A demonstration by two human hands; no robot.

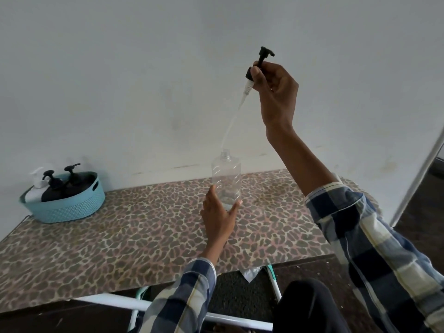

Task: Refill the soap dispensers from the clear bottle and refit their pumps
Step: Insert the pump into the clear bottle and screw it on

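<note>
Left hand: your left hand (219,213) grips the clear bottle (226,180) low down, upright on the leopard-print worktop (120,236).
Right hand: your right hand (276,92) pinches the black pump (258,64) — raised high, tube tip at the bottle's mouth.
Basket: blue basket (69,203) far left — holds dark dispensers (60,186).

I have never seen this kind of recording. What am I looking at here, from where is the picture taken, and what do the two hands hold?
There is no machine: a person wears one camera on the head, looking down at their own hands. The left hand steadies a clear plastic bottle standing on a table with a leopard-print cover. The right hand holds a black pump high up; its thin tube reaches down to the bottle's open neck. At the far left a blue basket holds dispensers: two black pump heads and a white one show.
</note>
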